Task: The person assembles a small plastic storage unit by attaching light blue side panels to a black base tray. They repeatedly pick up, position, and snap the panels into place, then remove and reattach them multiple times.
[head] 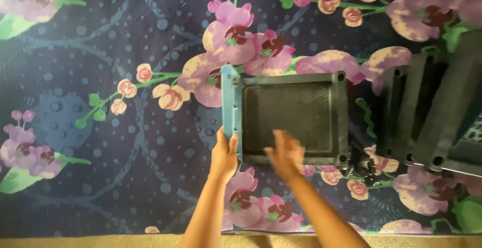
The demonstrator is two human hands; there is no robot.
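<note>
Hands work at a black tray (293, 117) lying on a dark floral cloth (100, 152). Left hand (224, 153) grips the lower end of a blue panel (230, 108) standing against the tray's 9 o'clock edge. Right hand (286, 153), motion-blurred, hovers with fingers spread over the tray's 6 o'clock rim, holding nothing. At 3 o'clock, more dark trays (432, 112) lean stacked, cut off by the frame.

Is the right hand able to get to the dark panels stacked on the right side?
Probably yes. The right hand hovers over the near edge of the black tray, and the stack of dark panels leans just beyond the tray's right side, with only flowered cloth between.
</note>
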